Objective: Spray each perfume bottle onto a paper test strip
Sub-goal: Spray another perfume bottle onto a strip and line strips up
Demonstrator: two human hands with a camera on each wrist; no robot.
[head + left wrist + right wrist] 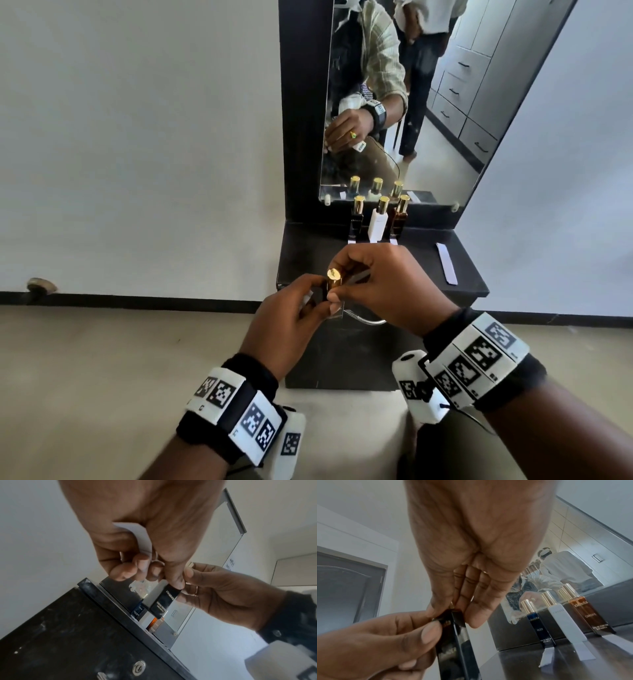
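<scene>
While three capped bottles (378, 219) beyond the hands are left standing with strips laid before them, a black perfume bottle (323, 291) is gripped by the left hand (287, 322); its gold cap (333, 278) is pinched by the right hand (387, 284), so spraying is judged pending.

Left wrist: a paper test strip (139, 536) is tucked in the palm, and the bottle's long axis is slanted, base away.

Right wrist: cap end is kept at the fingertips (474, 616).

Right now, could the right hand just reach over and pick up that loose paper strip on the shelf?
Probably not yet: the right hand is pinching the gold cap of the held black bottle. The strip itself lies uncovered nearby.
</scene>
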